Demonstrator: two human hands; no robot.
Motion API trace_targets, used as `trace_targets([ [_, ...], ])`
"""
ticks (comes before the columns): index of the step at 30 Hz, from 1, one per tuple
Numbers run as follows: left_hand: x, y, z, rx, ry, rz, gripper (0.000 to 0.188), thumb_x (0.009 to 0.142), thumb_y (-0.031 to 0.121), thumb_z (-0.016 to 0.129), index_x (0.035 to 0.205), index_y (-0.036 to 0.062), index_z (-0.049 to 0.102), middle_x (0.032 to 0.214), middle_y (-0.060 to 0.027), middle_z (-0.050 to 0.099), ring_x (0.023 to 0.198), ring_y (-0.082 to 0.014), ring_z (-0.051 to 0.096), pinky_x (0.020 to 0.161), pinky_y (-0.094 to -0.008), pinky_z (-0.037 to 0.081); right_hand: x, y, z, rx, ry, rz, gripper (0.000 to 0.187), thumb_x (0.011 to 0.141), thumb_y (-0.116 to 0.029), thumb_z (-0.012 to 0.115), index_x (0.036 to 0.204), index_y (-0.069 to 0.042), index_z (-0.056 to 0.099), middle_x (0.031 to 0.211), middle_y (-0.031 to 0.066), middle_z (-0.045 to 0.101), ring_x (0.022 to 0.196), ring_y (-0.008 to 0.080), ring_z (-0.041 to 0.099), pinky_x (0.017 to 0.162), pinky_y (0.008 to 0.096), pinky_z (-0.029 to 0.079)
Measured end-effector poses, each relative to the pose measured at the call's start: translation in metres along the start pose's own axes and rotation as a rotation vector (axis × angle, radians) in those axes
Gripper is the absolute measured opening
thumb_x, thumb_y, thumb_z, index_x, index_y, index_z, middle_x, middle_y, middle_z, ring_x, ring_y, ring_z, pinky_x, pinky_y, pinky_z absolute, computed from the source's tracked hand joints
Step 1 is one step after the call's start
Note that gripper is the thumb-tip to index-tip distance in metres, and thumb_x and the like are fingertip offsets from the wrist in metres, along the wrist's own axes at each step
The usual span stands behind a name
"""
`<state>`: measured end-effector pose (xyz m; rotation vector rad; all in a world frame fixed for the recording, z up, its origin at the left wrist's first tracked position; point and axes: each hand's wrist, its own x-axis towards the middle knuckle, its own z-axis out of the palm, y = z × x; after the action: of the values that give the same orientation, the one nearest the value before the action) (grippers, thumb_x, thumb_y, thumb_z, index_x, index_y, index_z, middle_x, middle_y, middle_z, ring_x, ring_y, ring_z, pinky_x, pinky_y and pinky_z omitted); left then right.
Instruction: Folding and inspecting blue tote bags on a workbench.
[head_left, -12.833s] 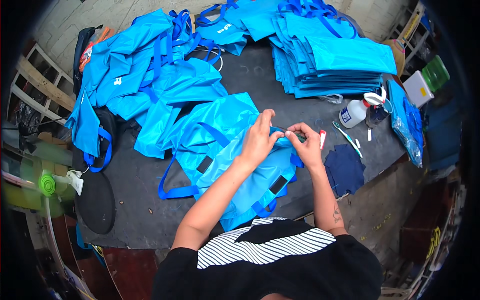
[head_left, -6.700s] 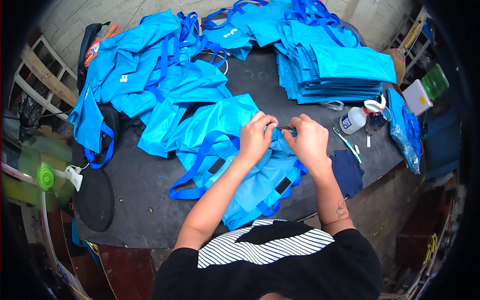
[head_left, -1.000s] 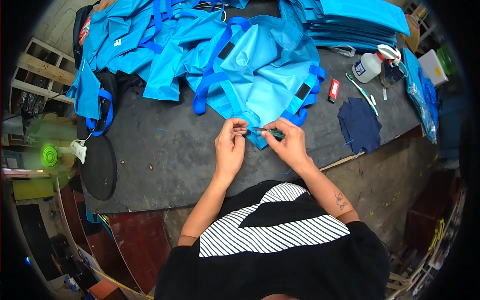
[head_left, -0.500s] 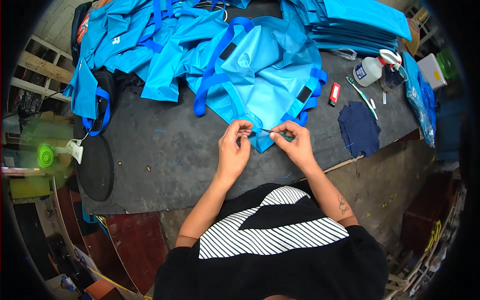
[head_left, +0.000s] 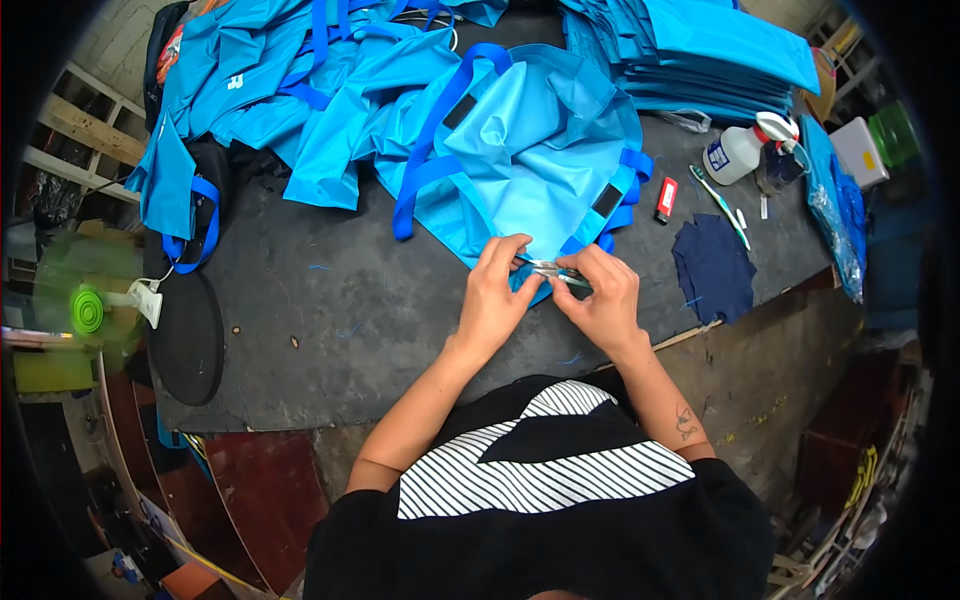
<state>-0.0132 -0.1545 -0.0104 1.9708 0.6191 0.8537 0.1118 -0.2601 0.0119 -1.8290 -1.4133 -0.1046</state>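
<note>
A light-blue bag [head_left: 540, 170] with darker blue straps lies spread out in front of me, its near corner under my hands. In my right hand [head_left: 607, 292] is a pair of small thread snips [head_left: 548, 268], metal blades pointing left and a dark green handle partly hidden by the fingers. My left hand [head_left: 492, 300] is closed at the blade tips over the bag's corner. Whatever sits between its thumb and fingers is too small or hidden to make out. Both hands nearly meet at the blades.
A stack of folded blue bags [head_left: 720, 60] stands at the back right, and loose blue bags [head_left: 260, 100] heap at the back left. To the right are a spray bottle [head_left: 738, 152], a toothbrush [head_left: 722, 208], a red lighter [head_left: 666, 200] and a dark cloth [head_left: 714, 265].
My left hand has moved right and slightly down, toward the snips. The snips' blades now lie between both hands' fingertips, and the blue strip that stood out there is covered.
</note>
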Motion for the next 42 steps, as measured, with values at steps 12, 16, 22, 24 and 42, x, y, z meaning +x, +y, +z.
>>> trace_targets([
  [12,-0.002,-0.001,-0.001,-0.002,0.01,-0.032,0.046,0.067,0.0,0.076,0.11,0.0024,0.058,0.094,-0.0111,0.059,0.081,-0.0204,0.06,0.073,-0.0303,0.051,-0.005,0.0,0.005,0.178,0.062,0.235,0.016,0.066,-0.006,0.073,0.078,-0.002,0.064,0.074,0.009,0.061,0.065,0.0259,0.063,0.058,0.0327,0.048],
  [16,-0.003,-0.001,0.0,0.004,0.015,-0.02,0.047,0.067,0.0,0.076,0.11,0.0026,0.058,0.094,-0.0112,0.059,0.08,-0.0209,0.06,0.072,-0.0307,0.05,-0.006,0.001,0.006,0.029,0.025,0.082,0.015,0.068,-0.01,0.073,0.078,-0.005,0.063,0.073,0.0065,0.061,0.062,0.0258,0.061,0.056,0.0339,0.047],
  [22,-0.005,-0.002,0.002,0.008,0.021,0.022,0.046,0.068,0.001,0.076,0.109,0.0025,0.058,0.094,-0.0115,0.059,0.078,-0.022,0.06,0.071,-0.0314,0.05,-0.008,0.007,0.01,0.039,0.073,0.127,0.016,0.071,-0.011,0.073,0.083,-0.004,0.064,0.073,0.0072,0.061,0.062,0.024,0.062,0.06,0.0331,0.047],
  [24,-0.004,-0.001,0.002,0.007,0.031,0.012,0.038,0.069,-0.001,0.075,0.104,0.0011,0.06,0.093,-0.0103,0.059,0.08,-0.0194,0.061,0.071,-0.0293,0.05,-0.004,0.007,0.011,0.284,0.109,0.356,0.018,0.077,-0.008,0.07,0.092,0.0,0.064,0.074,0.0056,0.061,0.069,0.0148,0.061,0.066,0.0263,0.047],
  [42,-0.016,-0.023,0.006,-0.46,0.209,-0.147,0.012,0.078,-0.008,0.066,0.089,-0.0049,0.063,0.103,-0.0105,0.057,0.092,-0.0138,0.058,0.078,-0.0243,0.05,-0.017,0.015,0.032,0.719,-0.177,0.636,0.015,0.083,-0.009,0.069,0.091,0.004,0.065,0.075,-0.0004,0.062,0.063,0.0009,0.051,0.058,0.0165,0.038],
])
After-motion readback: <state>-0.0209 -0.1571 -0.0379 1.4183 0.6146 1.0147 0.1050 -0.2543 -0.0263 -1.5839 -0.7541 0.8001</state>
